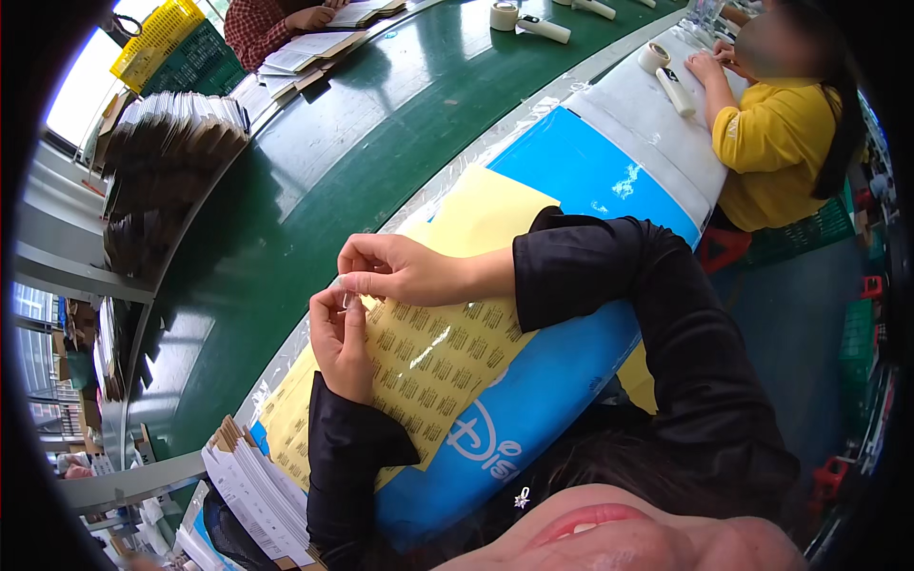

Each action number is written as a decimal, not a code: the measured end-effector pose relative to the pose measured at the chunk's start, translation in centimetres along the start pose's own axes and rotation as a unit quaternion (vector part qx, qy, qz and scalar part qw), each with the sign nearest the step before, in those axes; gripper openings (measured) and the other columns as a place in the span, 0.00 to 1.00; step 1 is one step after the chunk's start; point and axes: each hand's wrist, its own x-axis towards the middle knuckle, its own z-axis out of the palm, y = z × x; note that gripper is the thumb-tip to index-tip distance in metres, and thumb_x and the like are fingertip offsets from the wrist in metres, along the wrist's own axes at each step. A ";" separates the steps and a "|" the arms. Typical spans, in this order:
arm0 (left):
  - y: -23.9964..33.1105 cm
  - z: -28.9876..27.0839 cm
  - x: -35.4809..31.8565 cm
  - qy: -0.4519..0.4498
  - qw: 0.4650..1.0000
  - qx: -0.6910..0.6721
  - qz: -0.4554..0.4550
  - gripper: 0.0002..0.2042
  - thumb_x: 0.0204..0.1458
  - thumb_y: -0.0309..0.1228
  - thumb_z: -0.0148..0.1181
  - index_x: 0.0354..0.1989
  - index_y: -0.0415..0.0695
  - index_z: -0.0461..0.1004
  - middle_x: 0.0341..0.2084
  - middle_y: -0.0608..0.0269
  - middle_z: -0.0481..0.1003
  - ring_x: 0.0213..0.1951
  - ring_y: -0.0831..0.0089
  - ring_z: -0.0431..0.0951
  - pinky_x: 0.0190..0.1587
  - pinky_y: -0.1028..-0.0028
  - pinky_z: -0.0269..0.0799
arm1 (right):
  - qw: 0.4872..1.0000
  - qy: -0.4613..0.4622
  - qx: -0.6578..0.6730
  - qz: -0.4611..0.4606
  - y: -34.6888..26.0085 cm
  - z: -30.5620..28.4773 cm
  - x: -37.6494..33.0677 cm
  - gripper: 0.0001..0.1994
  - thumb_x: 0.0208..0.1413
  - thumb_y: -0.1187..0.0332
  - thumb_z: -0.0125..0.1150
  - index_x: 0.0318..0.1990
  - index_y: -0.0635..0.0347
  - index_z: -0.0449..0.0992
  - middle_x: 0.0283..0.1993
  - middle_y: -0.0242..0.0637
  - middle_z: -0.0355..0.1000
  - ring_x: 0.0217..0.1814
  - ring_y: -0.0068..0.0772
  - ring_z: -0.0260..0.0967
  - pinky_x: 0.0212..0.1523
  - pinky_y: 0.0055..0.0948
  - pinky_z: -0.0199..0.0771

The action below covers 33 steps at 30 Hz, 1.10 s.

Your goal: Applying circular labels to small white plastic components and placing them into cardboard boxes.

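Note:
My left hand [340,347] and my right hand [405,270] meet fingertip to fingertip above the table. Both are closed in a pinch on a small see-through piece [346,299] between them; it is too small to tell its kind. Beneath them lies a yellow sheet of labels [433,366], covered in rows of small dark print and shiny in places. Another yellow sheet [490,211] shows bare beyond my right wrist. The sheets rest on a blue cover [571,366] with white print. My black sleeves hide part of the labels.
A curved green conveyor [314,181] runs beyond the work surface. White folded cards [255,500] stand near my left forearm. Tape rolls [655,57] and white cylinders lie farther off. Co-workers sit at right [776,133] and far left [257,33]. Stacked cartons [171,162] stand at left.

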 end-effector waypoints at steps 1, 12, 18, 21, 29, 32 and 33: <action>0.0 0.0 0.0 0.001 1.000 -0.004 0.009 0.13 0.52 0.31 0.52 0.43 0.39 0.62 0.32 0.63 0.65 0.30 0.81 0.63 0.36 0.84 0.60 | 1.000 0.000 0.000 -0.007 0.0 0.0 0.0 0.05 0.56 0.69 0.53 0.36 0.58 0.65 0.24 0.28 0.60 0.23 0.16 0.54 0.23 0.13 0.57; 0.5 0.5 -0.1 -0.006 0.999 -0.017 0.048 0.10 0.53 0.29 0.48 0.41 0.38 0.62 0.31 0.63 0.65 0.30 0.81 0.62 0.35 0.84 0.59 | 1.000 -0.006 0.008 -0.021 -0.4 0.0 -0.1 0.07 0.53 0.71 0.57 0.36 0.59 0.66 0.24 0.28 0.60 0.23 0.16 0.54 0.23 0.12 0.58; 0.3 0.3 -0.3 -0.003 0.999 -0.029 0.030 0.10 0.54 0.29 0.47 0.42 0.38 0.62 0.32 0.63 0.66 0.31 0.80 0.63 0.37 0.83 0.61 | 1.000 -0.013 -0.001 -0.022 0.3 0.1 -0.1 0.07 0.53 0.71 0.57 0.36 0.59 0.65 0.24 0.29 0.60 0.23 0.16 0.54 0.23 0.12 0.58; 0.3 0.3 -0.1 0.001 0.999 -0.027 0.024 0.09 0.55 0.29 0.47 0.41 0.38 0.62 0.31 0.63 0.66 0.31 0.80 0.64 0.36 0.83 0.61 | 0.999 -0.014 -0.009 -0.027 0.3 0.0 -0.1 0.08 0.53 0.72 0.57 0.37 0.59 0.65 0.24 0.29 0.60 0.23 0.16 0.54 0.24 0.12 0.58; 0.2 0.2 0.0 0.011 0.999 -0.038 0.030 0.08 0.57 0.31 0.45 0.39 0.38 0.64 0.27 0.64 0.66 0.29 0.80 0.64 0.33 0.83 0.61 | 0.999 -0.018 -0.015 -0.028 0.1 0.3 -0.2 0.09 0.53 0.74 0.56 0.39 0.59 0.63 0.24 0.29 0.60 0.23 0.16 0.54 0.24 0.13 0.57; 0.1 0.2 0.0 0.014 0.999 -0.030 0.032 0.09 0.57 0.31 0.44 0.39 0.38 0.64 0.28 0.63 0.66 0.29 0.80 0.64 0.33 0.83 0.61 | 0.999 -0.024 -0.010 -0.028 0.0 0.3 -0.3 0.09 0.53 0.74 0.55 0.40 0.59 0.63 0.24 0.29 0.60 0.23 0.16 0.54 0.24 0.13 0.57; 0.0 0.2 0.0 0.012 0.999 -0.028 0.034 0.09 0.57 0.31 0.44 0.40 0.38 0.64 0.29 0.63 0.67 0.29 0.80 0.64 0.33 0.83 0.61 | 0.999 -0.024 -0.013 -0.026 0.0 0.3 -0.3 0.09 0.53 0.74 0.55 0.40 0.60 0.62 0.24 0.29 0.60 0.23 0.16 0.54 0.24 0.13 0.57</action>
